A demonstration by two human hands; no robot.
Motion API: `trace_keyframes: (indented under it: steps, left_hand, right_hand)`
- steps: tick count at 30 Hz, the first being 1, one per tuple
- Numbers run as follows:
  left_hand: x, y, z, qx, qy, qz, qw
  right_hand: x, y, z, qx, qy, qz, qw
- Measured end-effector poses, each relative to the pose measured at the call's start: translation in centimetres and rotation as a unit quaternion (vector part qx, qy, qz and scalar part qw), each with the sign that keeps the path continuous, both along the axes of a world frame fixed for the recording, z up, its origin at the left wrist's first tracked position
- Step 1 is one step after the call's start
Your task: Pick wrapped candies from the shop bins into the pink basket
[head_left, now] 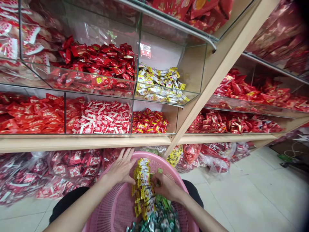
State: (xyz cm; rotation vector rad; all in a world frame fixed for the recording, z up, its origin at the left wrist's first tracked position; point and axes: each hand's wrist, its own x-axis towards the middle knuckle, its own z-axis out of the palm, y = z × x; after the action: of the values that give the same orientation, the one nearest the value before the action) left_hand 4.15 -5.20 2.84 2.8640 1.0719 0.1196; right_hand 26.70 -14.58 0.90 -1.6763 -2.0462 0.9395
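A pink plastic basket (116, 206) stands between my knees. In it, yellow-and-white wrapped candies (144, 183) lie stacked in a long row, with dark green wrapped candies (159, 219) below them and light green wrappers (164, 201) at the right. My left hand (123, 169) is open at the basket's left rim, its fingers stretched out and its thumb beside the yellow row. On the row's other side, my right hand (166, 186) has its fingers curled together against the candies. Whatever lies between those fingertips is hidden.
A wooden shelf (145, 141) with clear bins rises ahead. One bin holds matching yellow-and-white candies (160, 82); red candies (101, 61) fill the bin beside it. Bags of candy (72, 164) lie on the floor under the shelf. Pale tiles (241, 193) extend to the right.
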Motion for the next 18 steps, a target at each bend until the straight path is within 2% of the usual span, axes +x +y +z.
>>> trace_keyframes:
  steps: [6, 10, 18]
  left_hand:
    - [0.1, 0.2, -0.1, -0.019, 0.017, -0.003, 1.000]
    - [0.3, -0.2, -0.1, 0.002, 0.020, 0.005, 1.000]
    - [0.6, -0.8, 0.8, 0.013, 0.058, 0.011, 0.998]
  right_hand:
    - [0.0, -0.1, 0.1, -0.005, 0.009, -0.012, 1.000]
    - [-0.2, -0.3, 0.4, -0.022, 0.035, -0.021, 0.999]
    - [-0.2, -0.5, 0.9, -0.034, 0.039, -0.030, 0.998]
